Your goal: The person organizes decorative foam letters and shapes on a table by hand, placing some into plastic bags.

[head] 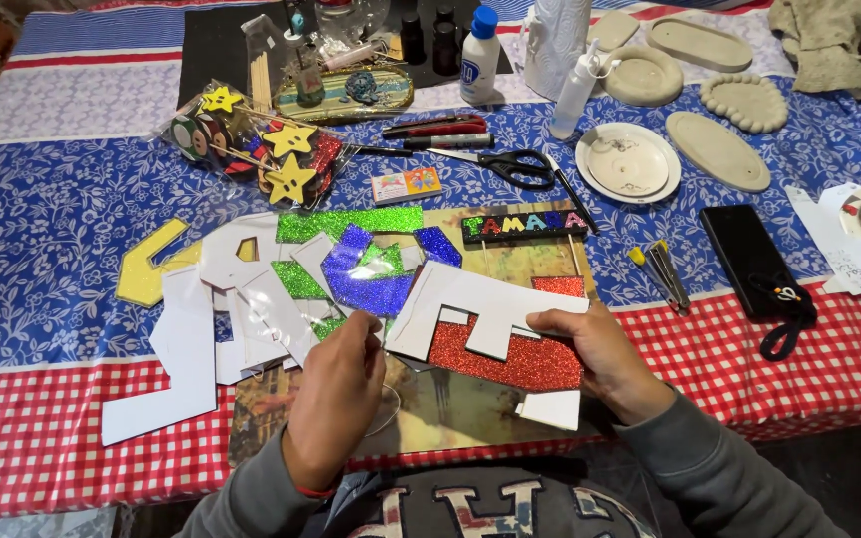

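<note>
At a craft table's near edge, a person's right hand pinches the right end of a red glitter piece, thumb on top and fingers beneath, so the piece reaches leftward from the grip, just above a picture board. White paper backing overlaps the piece's upper side. The left hand is curled shut just beside the piece's left end; whether it pinches anything cannot be told. Blue glitter and green glitter cutouts lie just beyond, with white cutouts to the left. Scissors and a black phone rest farther back on the blue cloth.
</note>
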